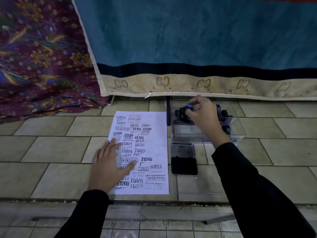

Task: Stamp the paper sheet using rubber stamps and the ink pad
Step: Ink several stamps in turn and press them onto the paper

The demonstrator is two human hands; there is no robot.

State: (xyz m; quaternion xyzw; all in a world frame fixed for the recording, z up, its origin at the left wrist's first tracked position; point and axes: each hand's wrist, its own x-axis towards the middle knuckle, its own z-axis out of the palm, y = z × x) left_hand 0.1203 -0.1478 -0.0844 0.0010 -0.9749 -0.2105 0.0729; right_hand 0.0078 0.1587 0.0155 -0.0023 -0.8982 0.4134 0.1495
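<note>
Two hands: right hand (204, 115) pinches stamp (183, 110) by its handle in box (240, 134); left hand (107, 164) flat, fingers straight, pins paper (157, 121). Stamp prob. light, rigid, so take at handle; paper flimsy.

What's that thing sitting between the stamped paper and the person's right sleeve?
An ink pad, lying open, sits just right of the paper sheet and left of the right sleeve. The head view shows it plainly.

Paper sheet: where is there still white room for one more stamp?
The paper sheet is bare along its right edge, from the top corner down to the FRAGILE print. The middle and bottom are crowded, and the left hand covers the left side.
</note>
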